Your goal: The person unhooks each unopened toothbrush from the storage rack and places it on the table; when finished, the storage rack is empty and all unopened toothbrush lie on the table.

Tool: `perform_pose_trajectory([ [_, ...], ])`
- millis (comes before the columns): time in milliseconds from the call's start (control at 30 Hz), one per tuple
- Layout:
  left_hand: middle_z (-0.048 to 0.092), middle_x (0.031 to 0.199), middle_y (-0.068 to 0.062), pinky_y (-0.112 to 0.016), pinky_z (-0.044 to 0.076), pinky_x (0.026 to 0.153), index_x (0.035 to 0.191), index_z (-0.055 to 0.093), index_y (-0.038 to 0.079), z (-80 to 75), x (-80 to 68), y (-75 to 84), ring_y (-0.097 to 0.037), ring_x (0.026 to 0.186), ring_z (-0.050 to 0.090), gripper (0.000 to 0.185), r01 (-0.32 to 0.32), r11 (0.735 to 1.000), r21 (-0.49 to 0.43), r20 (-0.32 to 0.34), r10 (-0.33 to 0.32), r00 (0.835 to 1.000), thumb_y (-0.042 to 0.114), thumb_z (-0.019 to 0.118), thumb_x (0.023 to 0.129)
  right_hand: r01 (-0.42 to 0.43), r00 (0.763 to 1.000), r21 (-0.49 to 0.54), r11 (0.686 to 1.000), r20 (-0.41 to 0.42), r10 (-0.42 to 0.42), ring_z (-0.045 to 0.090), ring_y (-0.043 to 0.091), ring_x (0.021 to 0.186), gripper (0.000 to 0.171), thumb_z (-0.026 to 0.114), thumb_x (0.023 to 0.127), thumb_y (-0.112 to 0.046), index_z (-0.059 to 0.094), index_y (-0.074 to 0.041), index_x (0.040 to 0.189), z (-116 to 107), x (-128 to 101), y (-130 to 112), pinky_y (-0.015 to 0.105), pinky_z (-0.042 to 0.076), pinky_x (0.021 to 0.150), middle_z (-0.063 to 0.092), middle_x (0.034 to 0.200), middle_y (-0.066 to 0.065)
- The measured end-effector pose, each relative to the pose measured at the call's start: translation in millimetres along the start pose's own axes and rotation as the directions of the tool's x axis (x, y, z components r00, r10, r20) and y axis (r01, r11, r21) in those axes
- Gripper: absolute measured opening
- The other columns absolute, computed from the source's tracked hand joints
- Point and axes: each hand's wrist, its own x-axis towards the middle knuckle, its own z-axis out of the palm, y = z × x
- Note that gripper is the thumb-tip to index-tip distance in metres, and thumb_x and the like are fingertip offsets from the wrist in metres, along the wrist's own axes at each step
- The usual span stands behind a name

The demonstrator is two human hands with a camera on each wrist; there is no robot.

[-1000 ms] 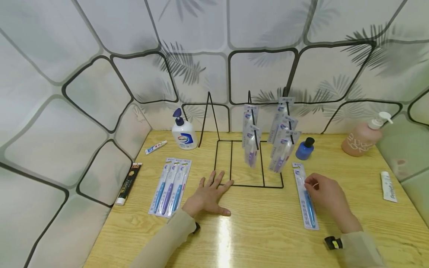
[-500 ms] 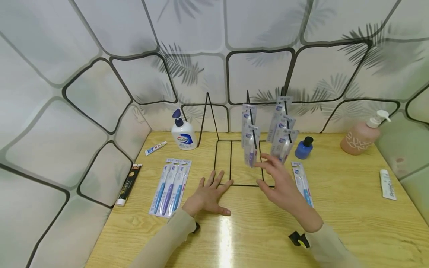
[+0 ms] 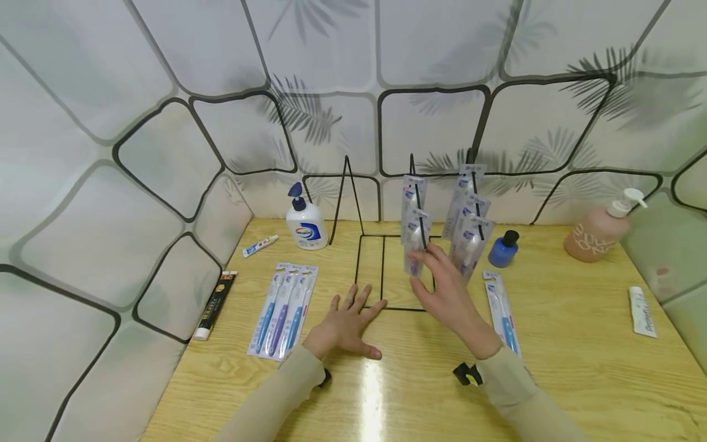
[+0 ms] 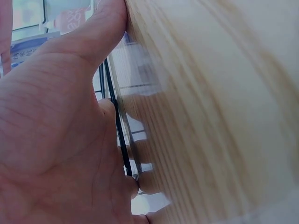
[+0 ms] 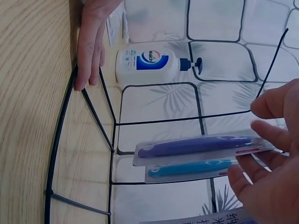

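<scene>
A black wire rack [image 3: 381,270] stands at the middle of the wooden table [image 3: 580,368]. Toothbrush packs hang on its middle hook [image 3: 414,227] and right hook [image 3: 469,233]. My right hand [image 3: 442,288] is raised in front of the middle hook, fingers spread, fingertips at the lower end of the lowest hanging pack [image 5: 201,156]. In the right wrist view that pack's end lies between my fingers [image 5: 275,135], which are not clamped on it. My left hand [image 3: 345,322] lies flat on the table, its fingers on the rack's base wire [image 4: 119,126].
One toothbrush pack [image 3: 499,310] lies right of the rack and three packs [image 3: 284,310] lie left of it. A white soap bottle [image 3: 305,224], small tube [image 3: 259,244], black tube [image 3: 214,305], blue bottle [image 3: 504,248], pink pump bottle [image 3: 596,236] and toothpaste tube [image 3: 642,312] stand or lie around.
My right hand has left the toothbrush pack lying on the table at the right and moved left and up to the packs on the middle hook. My left hand has stayed put.
</scene>
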Motion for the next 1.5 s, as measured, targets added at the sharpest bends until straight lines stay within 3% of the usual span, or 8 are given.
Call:
perform_pose_trajectory([
  [233, -0.009, 0.173, -0.006, -0.069, 0.012, 0.122, 0.163, 0.005, 0.042, 0.0, 0.8, -0.3, -0.037, 0.159, -0.008, 0.114, -0.002, 1.0, 0.006, -0.004, 0.002, 1.0, 0.084, 0.063, 0.075, 0.05, 0.996, 0.046, 0.998, -0.073, -0.047, 0.064, 0.028, 0.097, 0.048, 0.072, 0.084, 0.005, 0.066, -0.005, 0.13, -6.3, -2.3, -4.1, 0.04, 0.054, 0.084, 0.065, 0.121, 0.014],
  [467, -0.01, 0.173, -0.006, -0.069, 0.012, 0.122, 0.163, 0.004, 0.041, 0.1, 1.5, -0.7, -0.037, 0.159, -0.008, 0.115, -0.008, 1.0, 0.01, -0.005, 0.008, 1.0, 0.084, 0.063, 0.075, 0.125, 0.988, 0.027, 0.992, -0.101, -0.121, 0.058, 0.017, 0.084, 0.046, 0.069, 0.08, 0.012, 0.069, -0.003, 0.124, -24.8, -23.6, -5.5, 0.016, 0.045, 0.08, 0.065, 0.106, 0.01],
  [733, -0.013, 0.172, -0.005, -0.068, 0.011, 0.123, 0.163, 0.002, 0.043, 1.2, 2.3, -1.7, -0.036, 0.159, -0.011, 0.115, -0.001, 1.0, 0.007, 0.003, 0.001, 1.0, 0.085, 0.062, 0.074, 0.132, 0.972, 0.031, 0.991, -0.2, -0.123, 0.065, 0.0, 0.102, 0.037, 0.072, 0.077, 0.018, 0.077, -0.006, 0.104, -55.5, -60.6, -3.1, 0.008, 0.048, 0.085, 0.073, 0.105, 0.012],
  [867, -0.013, 0.172, -0.005, -0.068, 0.011, 0.123, 0.163, 0.001, 0.043, 0.8, 2.8, -1.2, -0.036, 0.159, -0.01, 0.115, -0.003, 1.0, 0.008, 0.006, 0.003, 1.0, 0.085, 0.062, 0.074, 0.148, 0.951, 0.039, 0.988, -0.281, -0.131, 0.064, -0.007, 0.098, 0.028, 0.071, 0.079, 0.02, 0.077, -0.002, 0.095, -72.7, -74.5, 10.9, 0.006, 0.048, 0.083, 0.073, 0.093, 0.015],
  [1100, -0.012, 0.173, -0.005, -0.068, 0.011, 0.123, 0.163, 0.002, 0.043, -0.5, 1.0, 0.0, -0.036, 0.159, -0.01, 0.115, -0.003, 1.0, 0.006, 0.008, 0.003, 1.0, 0.084, 0.063, 0.075, -0.024, 0.957, -0.004, 1.0, -0.288, 0.022, 0.059, -0.006, 0.086, 0.015, 0.065, 0.088, 0.017, 0.073, 0.006, 0.094, -105.0, -90.0, 40.9, 0.002, 0.046, 0.076, 0.067, 0.094, 0.009],
  [1333, -0.011, 0.173, -0.006, -0.069, 0.011, 0.123, 0.163, 0.003, 0.042, -1.1, 0.0, 0.3, -0.037, 0.159, -0.009, 0.115, -0.008, 1.0, 0.003, 0.003, 0.008, 1.0, 0.083, 0.064, 0.075, -0.203, 0.971, -0.165, 0.965, -0.161, 0.176, 0.049, -0.013, 0.073, 0.023, 0.067, 0.083, 0.02, 0.07, 0.0, 0.094, -124.0, -95.5, 71.4, 0.004, 0.041, 0.063, 0.068, 0.09, 0.009],
  [1433, -0.012, 0.173, -0.006, -0.069, 0.011, 0.123, 0.163, 0.003, 0.042, -0.4, 0.1, 0.1, -0.037, 0.159, -0.009, 0.115, -0.008, 1.0, 0.002, 0.002, 0.008, 1.0, 0.084, 0.064, 0.075, -0.312, 0.95, -0.236, 0.92, -0.044, 0.31, 0.049, -0.009, 0.068, 0.018, 0.065, 0.088, 0.012, 0.069, -0.003, 0.094, -130.2, -95.9, 84.5, 0.012, 0.041, 0.056, 0.07, 0.089, 0.014],
  [1500, -0.012, 0.173, -0.006, -0.069, 0.011, 0.123, 0.163, 0.003, 0.042, 0.0, 0.2, -0.3, -0.037, 0.159, -0.009, 0.115, -0.006, 1.0, 0.003, 0.001, 0.006, 1.0, 0.083, 0.064, 0.074, -0.377, 0.911, -0.28, 0.883, 0.058, 0.408, 0.054, -0.001, 0.071, 0.013, 0.063, 0.093, 0.007, 0.069, -0.004, 0.096, -134.6, -94.5, 94.0, 0.016, 0.043, 0.055, 0.07, 0.092, 0.016],
])
